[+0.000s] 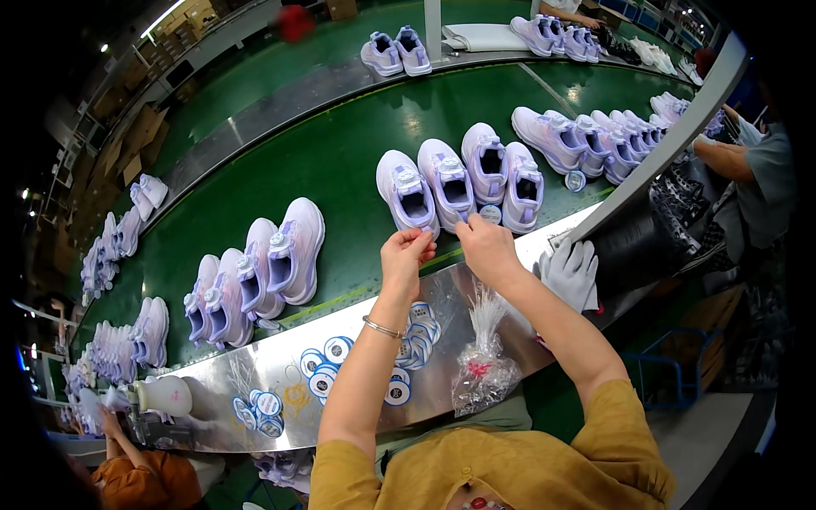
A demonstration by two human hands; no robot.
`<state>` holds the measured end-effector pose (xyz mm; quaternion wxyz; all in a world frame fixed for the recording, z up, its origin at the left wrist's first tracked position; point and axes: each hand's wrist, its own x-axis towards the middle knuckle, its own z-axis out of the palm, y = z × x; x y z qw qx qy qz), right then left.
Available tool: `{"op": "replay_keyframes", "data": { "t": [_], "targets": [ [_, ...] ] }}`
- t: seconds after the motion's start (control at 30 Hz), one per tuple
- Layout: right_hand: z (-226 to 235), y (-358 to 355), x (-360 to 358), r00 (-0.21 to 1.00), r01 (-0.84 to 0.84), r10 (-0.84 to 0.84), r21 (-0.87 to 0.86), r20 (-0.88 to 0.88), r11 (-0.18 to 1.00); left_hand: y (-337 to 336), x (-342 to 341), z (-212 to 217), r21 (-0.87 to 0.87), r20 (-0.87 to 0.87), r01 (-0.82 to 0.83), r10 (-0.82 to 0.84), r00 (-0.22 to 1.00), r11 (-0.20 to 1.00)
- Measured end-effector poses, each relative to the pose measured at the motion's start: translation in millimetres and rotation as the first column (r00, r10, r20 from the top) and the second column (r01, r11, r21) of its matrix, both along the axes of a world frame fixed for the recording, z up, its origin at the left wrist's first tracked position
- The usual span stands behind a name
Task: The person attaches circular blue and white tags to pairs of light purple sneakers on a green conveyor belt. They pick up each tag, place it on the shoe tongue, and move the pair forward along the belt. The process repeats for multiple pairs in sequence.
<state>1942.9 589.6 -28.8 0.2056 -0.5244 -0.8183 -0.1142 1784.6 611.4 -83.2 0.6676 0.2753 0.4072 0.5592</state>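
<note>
My left hand (404,257) is closed in a pinch at the heel of the leftmost white-and-lilac sneaker (405,189) in the group before me. With its fingertips pressed together, my right hand (490,248) is by the heel of the neighbouring sneaker (446,177). Whatever is between the fingers of either hand is too small to make out. Two more sneakers of this kind stand just to the right, toes pointing away, with a round tag (490,214) at their heels. Below my hands, round blue-and-white tags (419,338) lie in piles on the metal ledge (365,316).
A clear plastic bag (484,374) of thin white strands lies near a grey glove (568,270) on the ledge. More sneakers (293,251) stand along the green conveyor belt (344,183). A grey post (663,140) rises at right. Co-workers (149,480) are at both sides.
</note>
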Motion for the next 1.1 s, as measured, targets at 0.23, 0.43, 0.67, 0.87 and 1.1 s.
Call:
{"op": "replay_keyframes", "data": {
  "t": [0.23,0.43,0.67,0.87,1.1],
  "targets": [
    [-6.4,11.8,-15.8,0.988,-0.117,0.114,0.026,0.104,0.993,-0.4,-6.4,4.0,0.003,-0.04,0.032,-0.032,0.999,0.999],
    [-16.8,12.6,-15.0,0.942,-0.191,0.14,-0.143,-0.305,0.971,-5.3,-10.7,7.5,0.02,-0.218,-0.002,0.006,0.976,1.0],
    [11.7,7.6,-12.6,0.804,-0.324,0.186,-0.154,-0.564,0.934,-15.0,-23.2,35.7,0.462,-0.398,-0.039,0.247,0.884,0.886],
    [10.3,29.9,-15.5,0.583,-0.483,0.086,-0.258,-0.808,0.837,-2.4,-0.8,27.7,0.453,-0.442,0.151,0.074,0.894,0.878],
    [12.1,28.1,-2.4,0.241,-0.581,-0.378,-0.445,-0.894,0.681,-2.9,-9.7,25.6,0.36,-0.435,0.13,0.043,0.9,0.924]
  ]
}}
